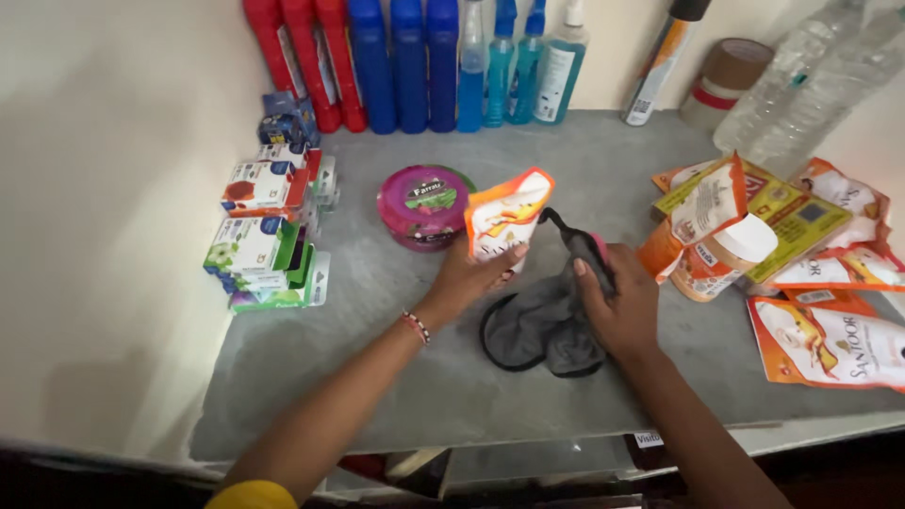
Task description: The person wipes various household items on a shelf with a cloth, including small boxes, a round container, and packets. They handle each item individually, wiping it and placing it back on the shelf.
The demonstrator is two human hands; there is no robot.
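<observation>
Your left hand (468, 275) held an orange-and-white pouch (504, 219) upright above the grey desk (377, 358), its grip closed around the pouch's lower edge. Your right hand (617, 300), just beside it, had its grip closed on a grey cloth (542, 325), whose lower part rested on the desk beneath that hand. A pink round tub (424, 205) stood just left of the pouch.

Bare grey stone counter (396, 377) lay open toward the near edge. Tall red, blue and teal plastic bottles (415, 61) blocked the back, stacked small cardboard boxes (269, 231) the left, and orange-and-white pouches (801, 254) the right.
</observation>
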